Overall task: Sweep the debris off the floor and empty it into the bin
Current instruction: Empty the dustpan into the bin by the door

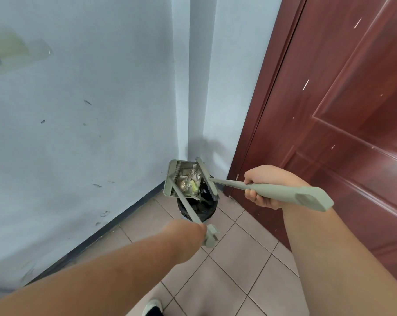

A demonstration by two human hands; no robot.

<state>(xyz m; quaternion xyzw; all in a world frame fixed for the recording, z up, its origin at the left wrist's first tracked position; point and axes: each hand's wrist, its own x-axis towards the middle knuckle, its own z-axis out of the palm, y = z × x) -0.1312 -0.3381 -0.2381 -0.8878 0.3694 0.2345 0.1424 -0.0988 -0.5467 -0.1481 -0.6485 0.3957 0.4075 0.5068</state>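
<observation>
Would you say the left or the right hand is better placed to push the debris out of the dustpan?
Probably right hand: its broom lies against the debris; left hand holds the dustpan over the bin.

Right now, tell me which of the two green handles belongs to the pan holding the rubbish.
The dustpan handle, gripped by the left hand. The broom handle, in the right hand, ends in bristles.

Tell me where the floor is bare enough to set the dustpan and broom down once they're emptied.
Bare tiles lie between the bin and the door, running toward the camera between both arms. A narrower bare strip follows the wall left of the bin. The corner is crowded: bin, dustpan and broom fill it. A shoe sits at the bottom edge.
</observation>
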